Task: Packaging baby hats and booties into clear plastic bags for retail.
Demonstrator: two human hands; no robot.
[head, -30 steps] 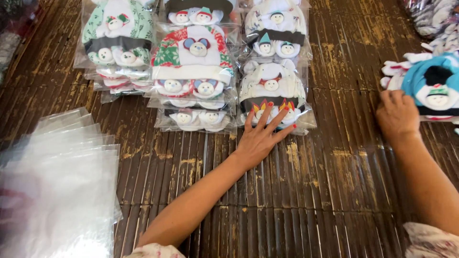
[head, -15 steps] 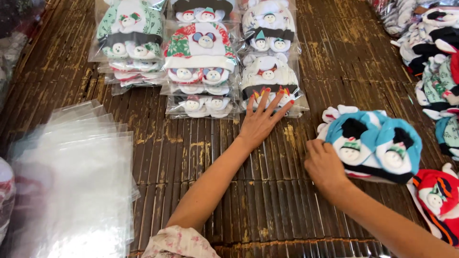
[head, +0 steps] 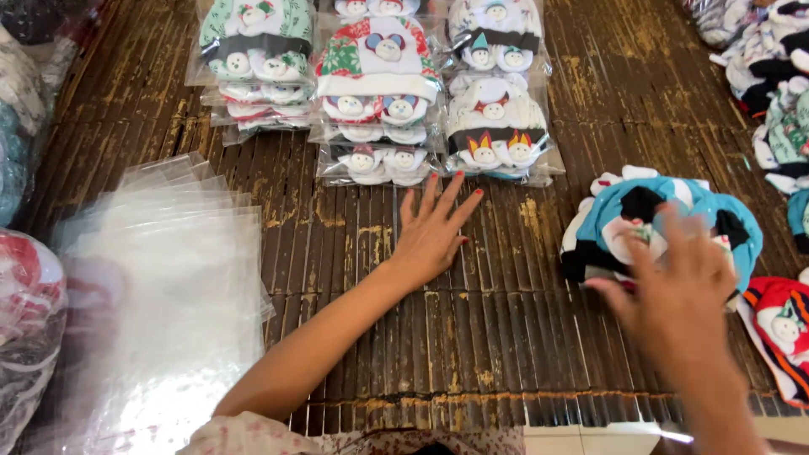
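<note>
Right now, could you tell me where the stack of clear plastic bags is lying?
In the head view, the stack of clear plastic bags lies on the slatted mat, far left, beside the left hand.

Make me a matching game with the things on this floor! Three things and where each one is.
Things:
1. clear plastic bags
2. blue set
3. packed sets

Places:
A. under the right hand
B. in stacks ahead of the left hand
C. piled at the left on the slatted mat

Pairs: 1-C, 2-A, 3-B
</note>
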